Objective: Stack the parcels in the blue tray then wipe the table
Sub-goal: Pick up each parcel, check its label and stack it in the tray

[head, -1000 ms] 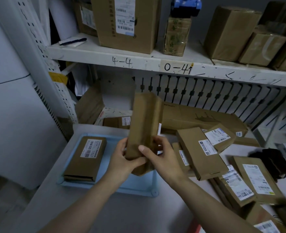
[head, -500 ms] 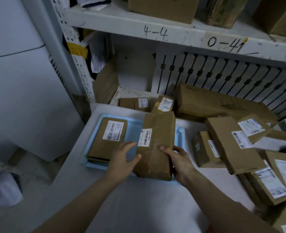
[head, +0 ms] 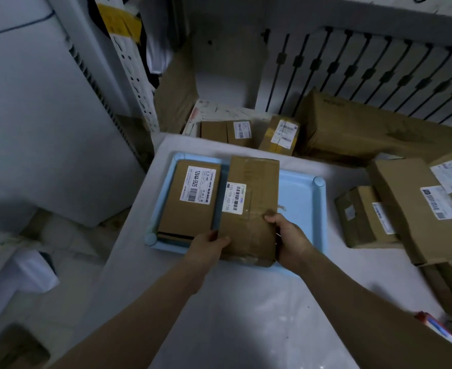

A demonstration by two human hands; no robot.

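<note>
Two parcels are sitting in the blue tray (head: 299, 198) right now, so let's read them. The flat parcel (head: 190, 209) lying along the tray's left side is showing a white label with "12V4A-5525" in bold and "12V4A-48W" beside it, over a barcode. Pressed against its right edge is the taped parcel (head: 251, 209), wrapped in clear tape and carrying one barcode label that looks like "159 159-J02-30". Both hands are clamping its near end, which is overhanging the tray's near rim: the left hand (head: 208, 246) is pinching the near-left corner with its thumb on top, while the right hand (head: 291, 241) is wrapping the right edge, thumb over the tape. Whether it is fully resting on the tray floor, I cannot tell. On the white table (head: 246, 302) to the right, at least four more labelled parcels (head: 411, 209) are lying heaped, print too small to read. Behind the table, two small labelled boxes (head: 226, 131) and one big carton (head: 365, 131) are waiting.
</note>
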